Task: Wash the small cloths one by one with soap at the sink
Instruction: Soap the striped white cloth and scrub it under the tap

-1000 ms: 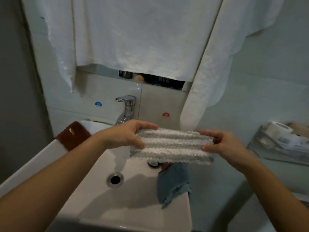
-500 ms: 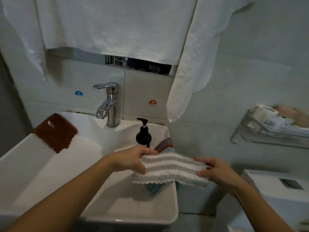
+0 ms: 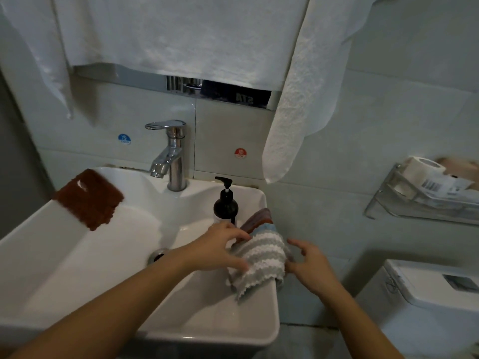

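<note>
Striped cloth (image 3: 260, 257) now draped over sink (image 3: 272, 304) rim

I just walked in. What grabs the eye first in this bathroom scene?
Two bare hands, the left hand and the right hand, meet at a grey-and-white striped fluffy cloth draped over the right rim of the white ceramic sink. A rust-brown cloth lies on the sink's left rim, and a black pump soap bottle stands beside the chrome tap.

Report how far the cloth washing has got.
Done: nothing clearly; no running water or lather shows. In hand: the left hand holds the striped cloth on the sink rim, the right hand open beside it. Left: the soap bottle, untouched, and the brown cloth.
</note>
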The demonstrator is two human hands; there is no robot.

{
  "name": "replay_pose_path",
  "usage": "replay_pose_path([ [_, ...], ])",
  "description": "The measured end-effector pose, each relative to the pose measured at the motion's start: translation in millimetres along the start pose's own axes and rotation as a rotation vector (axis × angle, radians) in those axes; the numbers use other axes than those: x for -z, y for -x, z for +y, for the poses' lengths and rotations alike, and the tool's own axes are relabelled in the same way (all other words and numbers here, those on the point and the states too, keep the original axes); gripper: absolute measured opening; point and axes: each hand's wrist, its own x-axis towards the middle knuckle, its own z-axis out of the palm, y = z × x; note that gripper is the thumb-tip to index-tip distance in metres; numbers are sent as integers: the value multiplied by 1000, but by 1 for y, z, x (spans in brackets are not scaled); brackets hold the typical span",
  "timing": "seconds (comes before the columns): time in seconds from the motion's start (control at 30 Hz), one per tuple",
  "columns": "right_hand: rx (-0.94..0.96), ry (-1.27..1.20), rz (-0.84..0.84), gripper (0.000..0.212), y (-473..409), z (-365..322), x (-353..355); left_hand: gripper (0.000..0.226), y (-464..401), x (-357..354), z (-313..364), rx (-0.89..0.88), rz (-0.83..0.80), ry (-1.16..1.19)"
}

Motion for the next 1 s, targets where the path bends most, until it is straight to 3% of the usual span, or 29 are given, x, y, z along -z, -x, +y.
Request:
replay_pose_path([
  [0.1,106,-14,-47,29,7,-6,-3,78,1,-8,7,-26,21,-31],
  [0.3,123,-102,-187,28,11,0,-9,86,2,-15,14,-39,-18,-88],
  [0.43,75,-69,18,41,12,6,0,75,2,-6,15,-7,-8,57],
  [0.5,92,-66,52,33,14,6,-1,74,2,-10,16,-4,6,8],
  [0.57,132,-76,-22,22,17,4,-6,78,1,-16,16,-12,35,-68],
  [0.8,146,-140,-156,29,20,0,-12,90,2,-24,16,-23,66,-155],
  [1.0,111,-16,-236,32,18,-7,-1,92,2,-23,13,-2,31,-139],
])
